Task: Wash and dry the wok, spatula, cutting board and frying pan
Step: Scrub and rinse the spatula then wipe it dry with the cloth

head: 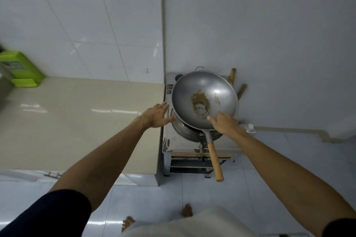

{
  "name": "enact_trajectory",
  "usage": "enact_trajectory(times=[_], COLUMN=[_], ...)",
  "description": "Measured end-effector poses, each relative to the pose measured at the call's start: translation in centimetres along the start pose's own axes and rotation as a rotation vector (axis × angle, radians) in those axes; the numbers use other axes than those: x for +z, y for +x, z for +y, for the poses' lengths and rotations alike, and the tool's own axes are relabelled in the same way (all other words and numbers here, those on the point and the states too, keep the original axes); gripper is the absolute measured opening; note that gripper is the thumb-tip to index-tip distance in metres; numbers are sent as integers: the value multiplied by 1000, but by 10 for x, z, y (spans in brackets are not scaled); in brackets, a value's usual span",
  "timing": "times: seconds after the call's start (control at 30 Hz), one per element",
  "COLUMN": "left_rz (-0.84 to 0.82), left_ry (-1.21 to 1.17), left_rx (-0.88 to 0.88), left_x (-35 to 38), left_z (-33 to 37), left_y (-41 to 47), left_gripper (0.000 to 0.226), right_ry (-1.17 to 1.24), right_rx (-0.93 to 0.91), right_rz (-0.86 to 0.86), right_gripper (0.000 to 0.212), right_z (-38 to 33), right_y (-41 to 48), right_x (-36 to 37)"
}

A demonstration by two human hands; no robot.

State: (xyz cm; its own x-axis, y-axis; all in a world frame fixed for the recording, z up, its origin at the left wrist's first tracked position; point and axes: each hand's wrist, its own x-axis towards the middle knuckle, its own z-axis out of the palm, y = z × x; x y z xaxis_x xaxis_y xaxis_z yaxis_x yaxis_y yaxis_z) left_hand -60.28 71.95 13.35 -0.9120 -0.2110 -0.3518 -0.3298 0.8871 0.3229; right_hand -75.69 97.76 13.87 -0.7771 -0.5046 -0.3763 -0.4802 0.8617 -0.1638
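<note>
Wooden handle [214, 158] of the wok [204, 92] points toward the person, nearest the loose, empty right hand [226, 124]; left hand [156, 115] spread alongside.

silver wok [204, 90] w/ brown residue, green bin [21, 69]

The round grey metal wok [204, 94] lay open side up, with brown residue [200, 102] caked at its bottom just beyond the fingers [211, 119] of the right hand [225, 124], which reached over its near rim. Its wooden handle [216, 161] pointed back past that hand. The left rim lay just beside the fingertips [167, 106] of the left hand [156, 115].
</note>
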Motion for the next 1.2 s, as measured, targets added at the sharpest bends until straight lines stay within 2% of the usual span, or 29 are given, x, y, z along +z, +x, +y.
enact_trajectory(times=[0.13,0.27,0.57,0.73,0.9,1.2], left_rz=[109,186,341,374,461,454], left_ry=[65,98,111,75,26,-33], left_rx=[-26,-91,-418,-594,-676,-802], left_x=[-24,-38,-94,-117,-128,-129], left_z=[-44,-119,-341,-424,-489,-619], left_y=[-31,-94,-272,-350,-398,-438], left_gripper=[80,78,76,78,76,76], right_ry=[-85,-179,-162,-216,-227,-254], right_rx=[-71,-188,-439,-568,-686,-823], right_rz=[74,127,135,128,106,25], right_gripper=[66,68,73,69,65,63], right_z=[-60,-146,-393,-511,-621,-806], right_y=[12,16,16,10,14,45], right_x=[-25,-33,-21,-10,9,61])
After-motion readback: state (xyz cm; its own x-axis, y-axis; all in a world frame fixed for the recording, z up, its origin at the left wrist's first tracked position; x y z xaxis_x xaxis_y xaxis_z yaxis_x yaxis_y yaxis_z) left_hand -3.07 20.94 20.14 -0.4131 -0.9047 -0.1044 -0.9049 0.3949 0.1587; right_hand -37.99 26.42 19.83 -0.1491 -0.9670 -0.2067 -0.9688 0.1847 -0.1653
